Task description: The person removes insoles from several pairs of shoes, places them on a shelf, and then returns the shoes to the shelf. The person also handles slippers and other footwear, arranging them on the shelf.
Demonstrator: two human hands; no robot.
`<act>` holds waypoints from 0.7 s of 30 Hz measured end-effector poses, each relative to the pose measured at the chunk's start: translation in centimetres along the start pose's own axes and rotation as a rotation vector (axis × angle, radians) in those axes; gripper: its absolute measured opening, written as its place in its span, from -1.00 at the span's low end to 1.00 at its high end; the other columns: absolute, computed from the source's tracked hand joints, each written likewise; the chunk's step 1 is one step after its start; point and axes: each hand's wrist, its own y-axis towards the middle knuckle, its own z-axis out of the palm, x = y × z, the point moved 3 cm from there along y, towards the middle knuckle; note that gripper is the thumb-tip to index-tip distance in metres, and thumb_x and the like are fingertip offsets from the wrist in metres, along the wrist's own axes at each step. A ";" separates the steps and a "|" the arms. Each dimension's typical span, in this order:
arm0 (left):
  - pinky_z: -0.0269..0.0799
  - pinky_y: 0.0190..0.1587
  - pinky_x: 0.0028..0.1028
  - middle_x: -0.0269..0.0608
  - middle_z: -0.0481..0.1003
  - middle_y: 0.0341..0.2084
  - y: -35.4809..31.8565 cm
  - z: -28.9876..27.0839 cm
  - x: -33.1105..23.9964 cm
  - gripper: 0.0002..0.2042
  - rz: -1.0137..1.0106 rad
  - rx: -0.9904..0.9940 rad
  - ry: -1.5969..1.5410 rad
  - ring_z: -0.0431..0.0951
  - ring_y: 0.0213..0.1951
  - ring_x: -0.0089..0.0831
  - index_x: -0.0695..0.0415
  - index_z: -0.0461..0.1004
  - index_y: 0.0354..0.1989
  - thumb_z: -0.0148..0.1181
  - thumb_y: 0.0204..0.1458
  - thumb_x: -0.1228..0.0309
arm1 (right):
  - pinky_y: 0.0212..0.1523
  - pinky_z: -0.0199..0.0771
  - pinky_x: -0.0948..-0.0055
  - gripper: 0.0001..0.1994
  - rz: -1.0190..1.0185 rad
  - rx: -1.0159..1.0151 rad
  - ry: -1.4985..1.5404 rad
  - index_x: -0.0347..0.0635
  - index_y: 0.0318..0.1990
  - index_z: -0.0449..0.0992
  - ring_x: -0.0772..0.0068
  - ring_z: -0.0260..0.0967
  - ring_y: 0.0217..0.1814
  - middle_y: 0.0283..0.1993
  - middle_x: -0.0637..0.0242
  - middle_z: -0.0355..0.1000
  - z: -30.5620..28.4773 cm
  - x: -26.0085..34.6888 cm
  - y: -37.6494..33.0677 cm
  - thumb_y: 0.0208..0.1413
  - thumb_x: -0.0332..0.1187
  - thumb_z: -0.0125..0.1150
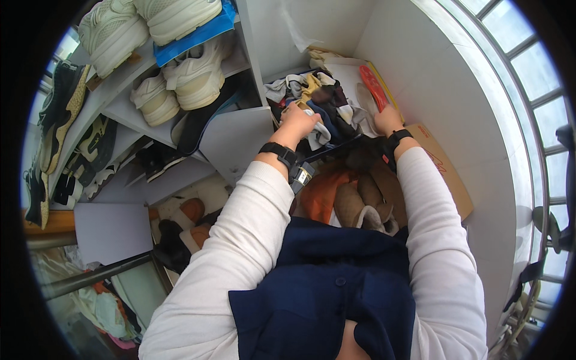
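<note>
My left hand [298, 122] is closed on a whitish cloth [323, 130] at the near side of a heap of socks and small cloths [327, 95]. The heap mixes grey, yellow, navy and dark pieces in a dark-edged bin. At the heap's right, my right hand [389, 120] is closed at the lower end of a flat red insole-shaped piece [373, 85]. That piece stands slanted beside a pale insole-like shape [364, 99]. Some of the fingers of both hands are hidden from above.
Shelves of shoes fill the left, with white sneakers [195, 75] and a hinged grey panel [237, 141]. Below the bin lie an orange bag [321, 195] and brown fleece-lined boots [360, 207]. A cardboard box [444, 174] leans by the white right wall [456, 84].
</note>
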 end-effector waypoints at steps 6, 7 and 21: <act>0.36 0.17 -0.20 0.21 0.39 0.12 2.4 3.0 3.1 -0.34 -0.118 0.118 -0.268 0.42 0.15 0.08 0.25 0.21 0.24 0.24 0.04 0.13 | 0.27 0.26 0.18 -0.27 -0.406 -0.047 0.281 -0.46 0.19 0.31 -0.13 0.30 0.24 0.21 -0.21 0.31 0.6 7.1 -1.0 0.01 -0.04 0.33; 0.36 0.18 -0.19 0.20 0.39 0.13 2.5 3.2 3.3 -0.38 -0.104 0.099 -0.216 0.41 0.16 0.09 0.24 0.23 0.23 0.22 0.05 0.15 | 0.28 0.25 0.20 -0.23 -0.402 0.004 0.344 -0.46 0.21 0.29 -0.11 0.29 0.25 0.22 -0.21 0.30 1.0 8.2 -1.0 -0.01 -0.01 0.36; -0.13 0.31 0.32 -0.17 -0.09 0.45 -3.6 -1.9 -3.4 -0.45 0.377 -0.015 0.440 -0.17 0.43 0.14 -0.33 0.31 0.26 0.08 0.04 0.37 | 0.14 0.37 0.23 -0.48 -0.841 0.785 0.034 -0.17 0.19 0.34 0.02 0.40 0.15 0.11 0.09 0.46 0.2 14.8 -6.4 0.01 -0.39 0.25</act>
